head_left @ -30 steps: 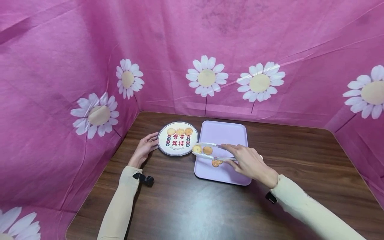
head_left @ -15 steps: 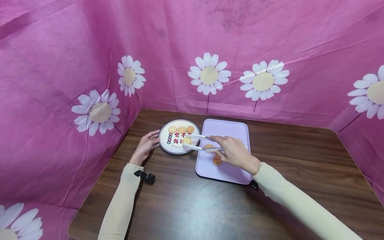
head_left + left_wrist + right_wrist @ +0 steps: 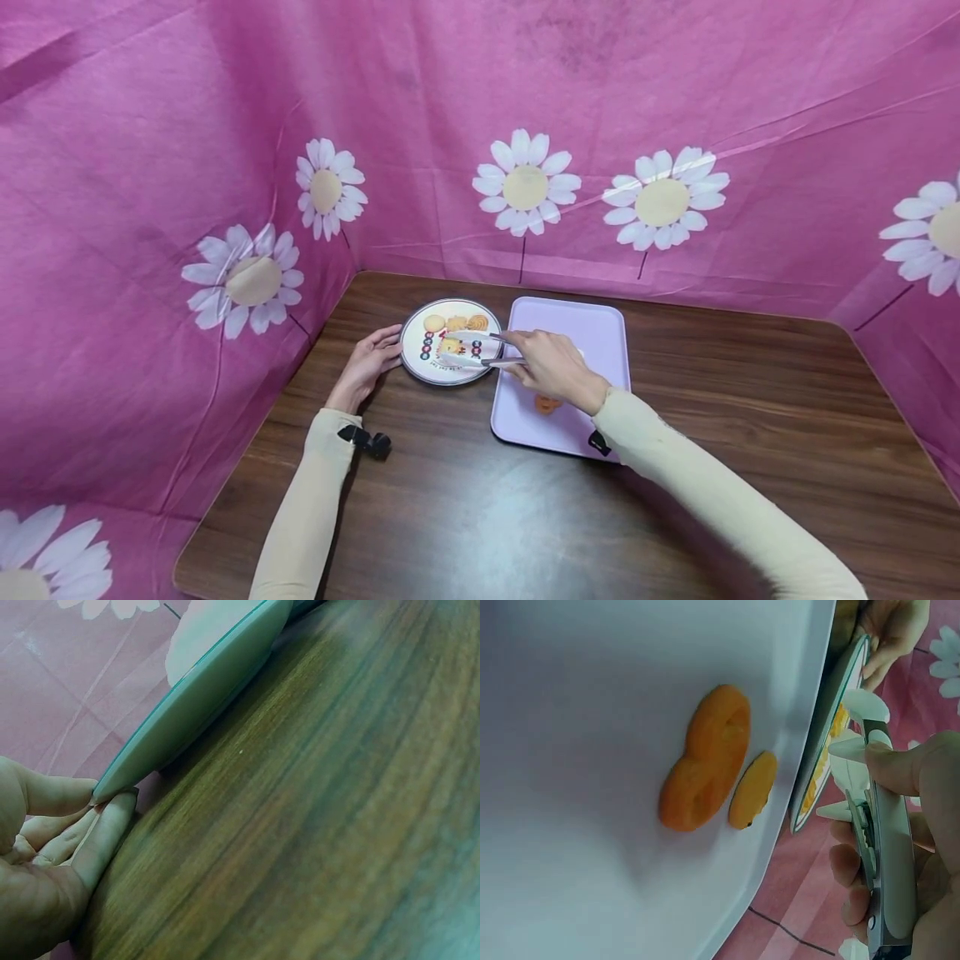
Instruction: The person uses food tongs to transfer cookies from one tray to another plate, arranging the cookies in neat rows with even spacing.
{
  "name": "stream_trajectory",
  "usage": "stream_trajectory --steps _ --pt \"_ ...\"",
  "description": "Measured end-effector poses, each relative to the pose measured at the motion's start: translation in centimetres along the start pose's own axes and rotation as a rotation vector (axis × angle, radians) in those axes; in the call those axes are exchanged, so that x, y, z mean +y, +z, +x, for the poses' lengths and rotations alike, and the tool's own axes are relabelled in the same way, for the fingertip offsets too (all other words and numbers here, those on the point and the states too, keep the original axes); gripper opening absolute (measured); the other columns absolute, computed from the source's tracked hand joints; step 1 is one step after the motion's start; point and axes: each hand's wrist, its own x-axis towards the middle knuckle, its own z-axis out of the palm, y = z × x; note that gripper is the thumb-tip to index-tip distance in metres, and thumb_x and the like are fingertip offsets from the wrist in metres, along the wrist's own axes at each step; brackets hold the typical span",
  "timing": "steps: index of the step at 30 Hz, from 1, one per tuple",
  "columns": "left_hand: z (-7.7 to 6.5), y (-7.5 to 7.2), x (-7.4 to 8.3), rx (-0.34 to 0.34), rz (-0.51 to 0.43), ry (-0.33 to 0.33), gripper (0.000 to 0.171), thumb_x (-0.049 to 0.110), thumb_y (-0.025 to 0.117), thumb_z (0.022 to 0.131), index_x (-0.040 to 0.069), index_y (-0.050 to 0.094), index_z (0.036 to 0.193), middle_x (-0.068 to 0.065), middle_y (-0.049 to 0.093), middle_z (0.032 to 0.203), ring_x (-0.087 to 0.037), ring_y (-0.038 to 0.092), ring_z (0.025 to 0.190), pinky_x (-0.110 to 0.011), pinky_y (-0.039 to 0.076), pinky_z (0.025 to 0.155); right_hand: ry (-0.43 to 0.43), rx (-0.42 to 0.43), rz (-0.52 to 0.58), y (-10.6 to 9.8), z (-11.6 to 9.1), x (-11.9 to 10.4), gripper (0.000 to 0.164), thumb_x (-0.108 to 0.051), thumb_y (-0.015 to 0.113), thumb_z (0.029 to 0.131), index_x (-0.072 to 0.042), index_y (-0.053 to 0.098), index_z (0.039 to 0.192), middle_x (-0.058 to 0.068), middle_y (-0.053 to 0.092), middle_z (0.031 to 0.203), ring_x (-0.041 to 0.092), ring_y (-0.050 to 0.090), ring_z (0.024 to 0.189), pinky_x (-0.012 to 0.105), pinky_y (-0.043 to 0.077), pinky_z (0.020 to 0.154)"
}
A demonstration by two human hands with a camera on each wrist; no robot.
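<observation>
My left hand pinches the left rim of a round white plate, thumb above and fingers below in the left wrist view. In my right hand is a pair of tongs with metal arms and white tips. Its tips are over the plate, and a pale yellow cookie lies between them; I cannot tell whether it touches the plate. Three cookies stand in a row along the plate's far side. On the lilac tray lie a pretzel-shaped cookie and a flat oval-looking one.
Tray and plate stand side by side on a dark wooden table. Bare wood lies in front of them and to the right. A pink cloth with printed daisies hangs behind and at the left. My right forearm crosses over the tray's front right corner.
My right hand has moved left with the tongs, carrying the pale cookie from over the tray to over the plate. The left hand keeps its hold on the plate's rim.
</observation>
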Motion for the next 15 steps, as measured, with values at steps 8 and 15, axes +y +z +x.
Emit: stream_trajectory --steps 8,15 --pt "0.1 -0.1 0.0 0.003 -0.01 0.012 0.055 0.0 0.055 0.105 0.0 0.04 0.158 -0.028 0.044 0.159 0.003 0.064 0.096 -0.013 0.056 0.08 -0.013 -0.013 0.008 0.5 1.9 -0.9 0.049 -0.04 0.074 0.096 -0.013 0.067 0.137 0.009 0.079 0.106 0.026 0.072 0.082 0.05 0.061 0.064" --pt "0.2 0.0 -0.2 0.009 -0.022 0.006 0.054 -0.001 0.053 0.105 0.0 0.042 0.157 -0.028 0.043 0.16 0.003 0.064 0.095 -0.013 0.056 0.079 0.003 -0.029 0.008 1.1 3.2 -1.4 0.05 -0.035 0.076 0.094 -0.015 0.066 0.139 0.009 0.079 0.107 0.026 0.071 0.08 0.049 0.06 0.063"
